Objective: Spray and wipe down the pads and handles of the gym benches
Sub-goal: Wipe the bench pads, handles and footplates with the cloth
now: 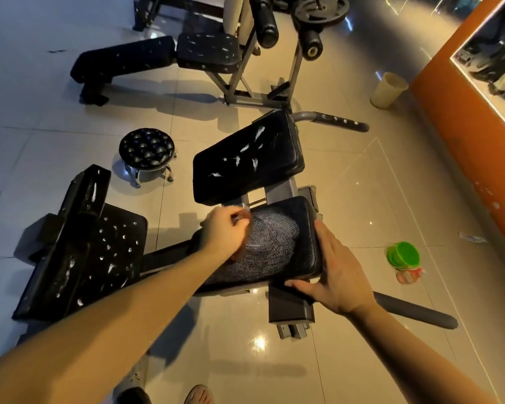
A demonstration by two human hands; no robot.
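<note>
Now, head view | left hand (225,228) fingers curled round a blurred reddish cloth (237,255) at seat pad's (277,249) far-left corner | unwiped foam lies rightward | right hand (337,275) fingers straight, bracing right edge | left nearer

A black tufted round stool (147,148) stands on the glossy tiled floor (362,199). A cream bin (388,90) sits near the orange wall (461,135), which carries a mirror (496,53). Green round containers (404,255) lie on the floor farther along.
</note>
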